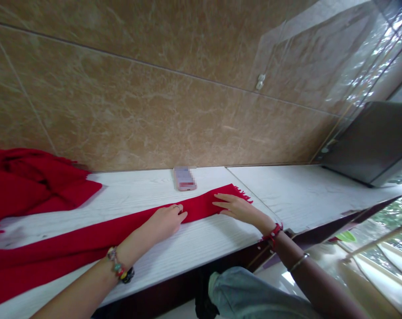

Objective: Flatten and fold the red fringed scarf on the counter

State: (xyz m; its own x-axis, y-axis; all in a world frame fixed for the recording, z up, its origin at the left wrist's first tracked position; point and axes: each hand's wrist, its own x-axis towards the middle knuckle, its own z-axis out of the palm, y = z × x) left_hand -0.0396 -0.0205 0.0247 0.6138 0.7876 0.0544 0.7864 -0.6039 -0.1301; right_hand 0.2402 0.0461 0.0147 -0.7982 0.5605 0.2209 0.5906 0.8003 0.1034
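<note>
A long red scarf lies folded into a strip along the white countertop, its fringed end towards the right. My left hand rests on the middle of the strip, fingers curled down against the cloth, with part of the grip hidden under the hand. Close to the fringe, my right hand lies flat on the scarf with its fingers spread. A second bunched red fringed cloth is heaped at the far left. Whether it joins the strip outside the view, I cannot tell.
A phone lies on the white countertop against the brown tiled wall. A large dark grey box-shaped object stands at the right end. The counter's front edge runs just above my knee.
</note>
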